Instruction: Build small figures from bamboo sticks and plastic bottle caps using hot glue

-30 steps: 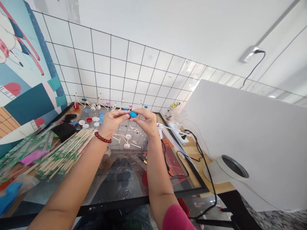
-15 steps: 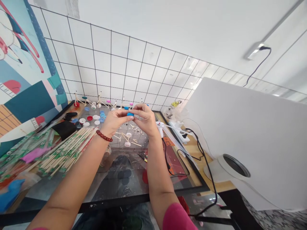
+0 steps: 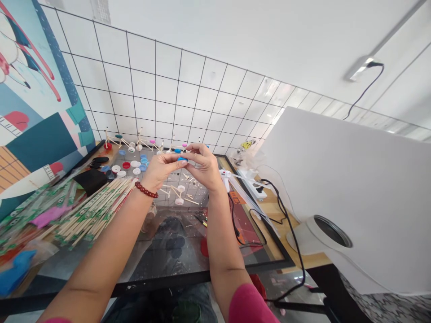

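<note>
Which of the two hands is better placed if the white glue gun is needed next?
Probably the right hand: the white glue gun is just to its right, while the left hand is farther away. Both, however, are busy at the small blue piece.

Bright, soft light; glare on wall [image 3: 235, 45]; edges stretched.

I view, remotely, the held piece [image 3: 182, 159] between left hand [image 3: 158, 170] and right hand [image 3: 206, 169] above the table [image 3: 141, 260]; sticks [image 3: 96, 211] left, bottle caps [image 3: 136, 171] behind them; stick models [image 3: 139, 147] along the rear edge before the wire grid [image 3: 155, 67]; glue gun [image 3: 226, 176], then power strip [image 3: 254, 192], to my right.
</note>
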Motion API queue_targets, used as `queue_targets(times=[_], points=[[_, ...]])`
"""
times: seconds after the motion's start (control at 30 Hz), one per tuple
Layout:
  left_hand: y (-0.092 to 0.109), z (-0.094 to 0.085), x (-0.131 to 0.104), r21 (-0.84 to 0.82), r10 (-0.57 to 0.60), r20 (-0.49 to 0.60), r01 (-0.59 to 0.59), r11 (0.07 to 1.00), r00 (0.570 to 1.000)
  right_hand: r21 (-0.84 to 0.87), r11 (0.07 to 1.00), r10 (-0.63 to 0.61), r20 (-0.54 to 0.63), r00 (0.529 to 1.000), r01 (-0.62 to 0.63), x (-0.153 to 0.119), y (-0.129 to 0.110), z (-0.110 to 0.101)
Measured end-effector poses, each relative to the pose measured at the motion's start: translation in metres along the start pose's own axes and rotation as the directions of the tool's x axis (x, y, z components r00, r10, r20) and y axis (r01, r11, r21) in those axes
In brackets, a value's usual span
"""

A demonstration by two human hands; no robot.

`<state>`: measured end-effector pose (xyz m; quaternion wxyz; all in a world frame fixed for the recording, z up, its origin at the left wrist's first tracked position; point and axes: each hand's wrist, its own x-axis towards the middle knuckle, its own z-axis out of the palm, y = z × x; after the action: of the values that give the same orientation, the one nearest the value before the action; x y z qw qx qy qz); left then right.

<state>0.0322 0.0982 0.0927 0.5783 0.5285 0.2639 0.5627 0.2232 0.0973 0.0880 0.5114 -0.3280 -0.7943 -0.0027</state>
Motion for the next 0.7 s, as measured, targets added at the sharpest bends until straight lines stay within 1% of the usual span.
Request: queue_targets(times=[0.23,0.4,0.47,0.53,0.6,0.7], points=[[-0.0028,-0.0004,0.0013,-0.016,-0.019,-0.037,0.018,1.000,0.999,-0.002,1.000,-0.005,0.007,1.000,0.005,0.0000,-0.0016,0.0008],[-0.0019,0.0006,0.0014,-0.043,-0.050,-0.063,0.048,0.998,0.997,0.034,0.998,-0.045,-0.006,0.999,0.046,-0.0004,0.0001,0.0014],[-0.0005,-0.0006,0.0017,-0.054,-0.075,-0.049,0.073,0.996,0.996,0.042,0.999,-0.029,-0.020,0.999,0.030,-0.0002,0.0013,0.0014],[0.0010,-0.0033,0.0026,-0.070,-0.097,-0.037,0.094,0.993,0.995,0.048,0.999,0.012,-0.037,0.999,-0.011,0.0001,0.0029,0.0009],[0.0019,-0.0063,0.0037,-0.099,-0.088,-0.040,0.083,0.992,0.995,0.060,0.997,0.048,-0.061,0.997,-0.044,0.0001,0.0049,-0.0003],[0.0018,-0.0084,0.0043,-0.138,-0.021,-0.056,0.013,0.990,0.998,0.094,0.995,0.050,-0.109,0.993,-0.040,-0.0006,0.0076,-0.0026]])
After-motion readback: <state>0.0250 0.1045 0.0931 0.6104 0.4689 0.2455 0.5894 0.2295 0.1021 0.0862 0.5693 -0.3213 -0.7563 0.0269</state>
